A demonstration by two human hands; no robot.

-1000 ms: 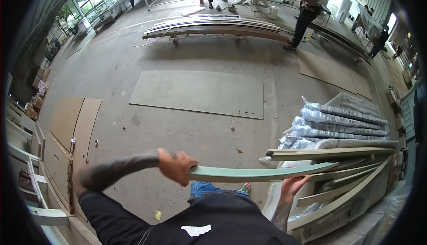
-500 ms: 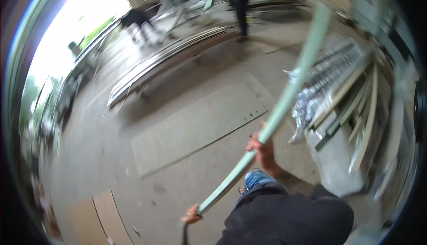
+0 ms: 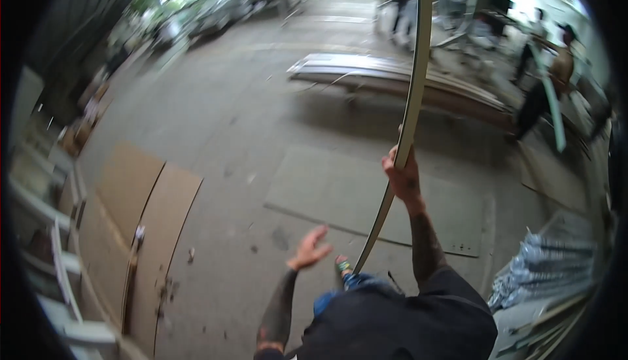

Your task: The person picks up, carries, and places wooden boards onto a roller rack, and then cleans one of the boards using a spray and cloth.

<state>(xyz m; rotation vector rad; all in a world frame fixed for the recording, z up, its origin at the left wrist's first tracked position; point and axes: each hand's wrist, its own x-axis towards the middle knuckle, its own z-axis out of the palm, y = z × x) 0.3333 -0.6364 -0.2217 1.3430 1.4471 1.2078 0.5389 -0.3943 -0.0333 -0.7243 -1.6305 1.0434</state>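
My right hand (image 3: 404, 175) is wrapped round a long, narrow strip (image 3: 417, 79), pale on its face with a dark edge. The strip stands steeply, its upper end beyond the top of the picture and its lower end close to my foot. To the left, my left hand (image 3: 311, 249) is off the strip, fingers spread and nothing in them. A large flat grey board (image 3: 347, 190) lies on the floor ahead of both hands.
Long panels (image 3: 379, 79) lie stacked on a low support ahead. Brown sheets (image 3: 171, 229) cover floor at left, beside white frames (image 3: 62, 249). A plastic-wrapped bundle (image 3: 546, 265) sits at right. A person (image 3: 556, 72) carries a pale green strip (image 3: 549, 102) at far right.
My left hand has let go of the strip's lower end. The strip has swung from a slant to nearly upright, still in my right hand. The view has turned left.
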